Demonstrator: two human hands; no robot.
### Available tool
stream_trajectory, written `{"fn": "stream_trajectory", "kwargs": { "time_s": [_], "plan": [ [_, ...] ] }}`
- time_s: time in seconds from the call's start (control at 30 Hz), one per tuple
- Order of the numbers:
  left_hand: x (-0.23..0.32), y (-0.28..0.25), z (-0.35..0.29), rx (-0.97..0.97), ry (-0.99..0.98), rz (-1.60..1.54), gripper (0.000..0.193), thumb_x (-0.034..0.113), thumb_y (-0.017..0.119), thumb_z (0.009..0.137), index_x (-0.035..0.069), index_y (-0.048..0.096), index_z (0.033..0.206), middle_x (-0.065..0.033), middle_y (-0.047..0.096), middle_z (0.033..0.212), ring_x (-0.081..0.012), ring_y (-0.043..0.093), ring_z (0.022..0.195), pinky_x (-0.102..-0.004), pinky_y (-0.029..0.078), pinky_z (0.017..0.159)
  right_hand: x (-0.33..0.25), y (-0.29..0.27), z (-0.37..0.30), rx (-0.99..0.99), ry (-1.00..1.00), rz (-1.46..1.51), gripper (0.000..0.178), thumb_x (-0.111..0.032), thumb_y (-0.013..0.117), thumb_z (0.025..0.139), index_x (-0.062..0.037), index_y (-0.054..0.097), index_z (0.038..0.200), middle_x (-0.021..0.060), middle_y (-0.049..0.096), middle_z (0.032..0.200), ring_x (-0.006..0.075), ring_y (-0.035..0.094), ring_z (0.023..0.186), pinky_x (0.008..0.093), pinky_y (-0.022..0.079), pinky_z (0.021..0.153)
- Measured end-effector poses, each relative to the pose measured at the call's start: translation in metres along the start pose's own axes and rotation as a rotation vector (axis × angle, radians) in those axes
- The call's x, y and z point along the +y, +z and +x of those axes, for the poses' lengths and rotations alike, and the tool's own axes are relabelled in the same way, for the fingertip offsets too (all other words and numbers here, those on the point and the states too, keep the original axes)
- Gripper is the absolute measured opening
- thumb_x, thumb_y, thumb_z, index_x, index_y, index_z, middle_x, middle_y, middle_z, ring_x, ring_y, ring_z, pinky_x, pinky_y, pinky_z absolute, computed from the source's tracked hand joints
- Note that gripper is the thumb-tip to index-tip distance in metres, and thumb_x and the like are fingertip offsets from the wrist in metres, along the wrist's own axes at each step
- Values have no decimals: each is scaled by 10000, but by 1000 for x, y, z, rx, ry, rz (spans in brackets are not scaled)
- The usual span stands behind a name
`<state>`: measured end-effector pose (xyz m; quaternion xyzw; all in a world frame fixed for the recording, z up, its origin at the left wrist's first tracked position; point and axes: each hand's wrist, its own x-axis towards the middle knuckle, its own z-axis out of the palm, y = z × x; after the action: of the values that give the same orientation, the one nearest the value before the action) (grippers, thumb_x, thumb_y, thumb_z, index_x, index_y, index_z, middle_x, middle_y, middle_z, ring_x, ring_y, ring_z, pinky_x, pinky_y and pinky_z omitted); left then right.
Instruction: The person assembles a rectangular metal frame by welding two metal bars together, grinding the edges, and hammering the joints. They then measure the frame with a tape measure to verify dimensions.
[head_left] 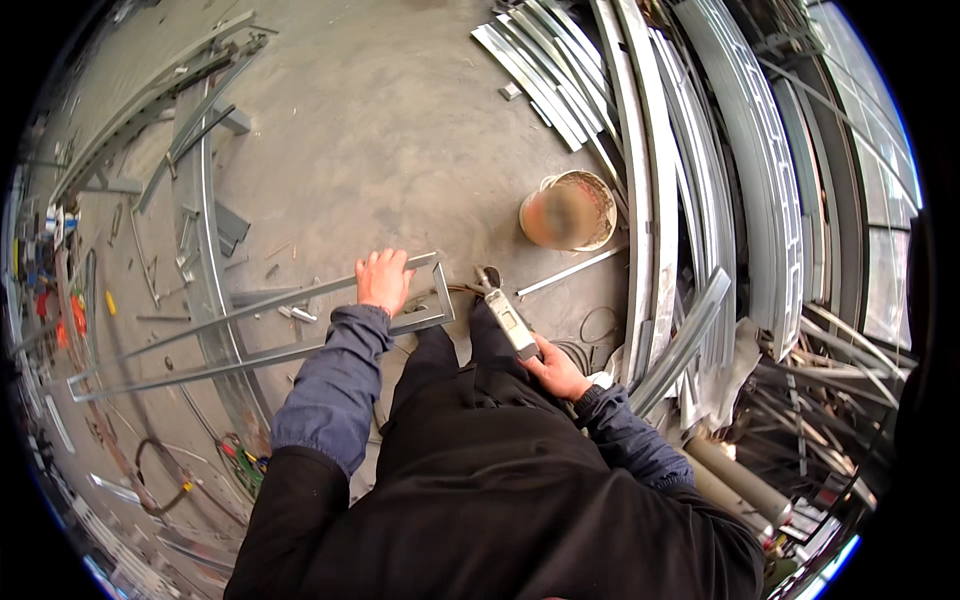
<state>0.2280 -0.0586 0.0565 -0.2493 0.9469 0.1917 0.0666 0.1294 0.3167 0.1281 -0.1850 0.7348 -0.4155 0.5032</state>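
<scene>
My left hand [384, 279] is closed over the upper rail of a long, narrow rectangular metal frame [441, 290], close to its right end. The frame stretches away to the left, past a steel beam. Low in front of my right thigh, my right hand [557, 370] grips a long grey hand-held tool [513, 324] with a pale label on its side. Its narrow dark tip points forward, a little right of the frame's end, not touching it. The exact kind of tool cannot be told, and my palm hides its rear end.
A dirty white bucket [569, 212] stands ahead to the right, beside stacked metal profiles [650, 180]. A thin rod [570, 272] and coiled cable [600, 325] lie on the floor near my feet. A long steel beam [205, 220] runs along the left; two cylinders [740, 485] lie behind right.
</scene>
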Motion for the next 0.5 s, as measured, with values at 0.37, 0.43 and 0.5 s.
{"fn": "stream_trajectory", "kwargs": {
  "time_s": [0.37,0.43,0.5],
  "plan": [
    [12,9,-19,-91,-54,-41,328,303,738,924,109,682,1183,-81,662,1244,-302,576,1264,-600,328,1181,-38,6,-13,-44,44,-46,601,-358,672,1039,-94,502,1552,214,656,1427,345,618,1351,405,462,1133],
    [16,14,-23,29,8,-56,389,344,744,913,96,672,1205,-98,630,1297,-300,536,1330,-618,273,1222,-31,6,-10,-44,41,-59,599,-360,675,1036,-104,505,1550,219,663,1412,357,623,1342,409,468,1126],
    [24,16,-30,144,34,-88,439,398,755,897,85,680,1197,-116,591,1355,-306,492,1385,-629,233,1250,-33,5,-8,-33,61,-70,593,-362,680,1030,-119,514,1545,225,674,1388,377,630,1327,416,476,1114]
  ]
}}
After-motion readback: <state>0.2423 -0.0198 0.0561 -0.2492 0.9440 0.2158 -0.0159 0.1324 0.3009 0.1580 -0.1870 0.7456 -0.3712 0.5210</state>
